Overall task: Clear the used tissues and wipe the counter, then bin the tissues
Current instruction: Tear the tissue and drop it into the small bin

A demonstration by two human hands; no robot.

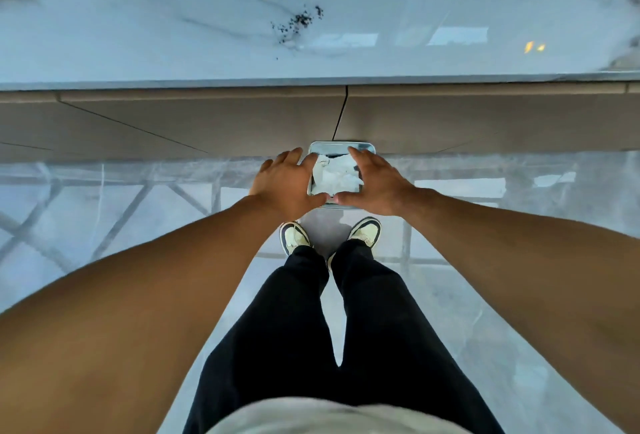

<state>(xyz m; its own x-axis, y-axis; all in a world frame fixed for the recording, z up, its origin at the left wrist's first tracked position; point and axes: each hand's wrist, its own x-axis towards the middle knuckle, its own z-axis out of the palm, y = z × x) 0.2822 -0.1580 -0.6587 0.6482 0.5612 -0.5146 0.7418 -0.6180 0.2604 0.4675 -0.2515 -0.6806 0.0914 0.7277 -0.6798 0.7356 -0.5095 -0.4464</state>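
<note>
A small metal bin stands on the floor against the cabinet base, straight ahead of my feet. Crumpled white tissues lie inside it. My left hand hovers over the bin's left side and my right hand over its right side. Both hands have their fingers spread and frame the opening, thumbs nearly meeting at the near rim. Neither hand holds anything. The white marble counter fills the top of the view, with a scatter of dark crumbs on it.
Beige cabinet fronts run below the counter edge. The floor is glossy grey tile with reflections. My legs in black trousers and two pale sneakers stand just in front of the bin.
</note>
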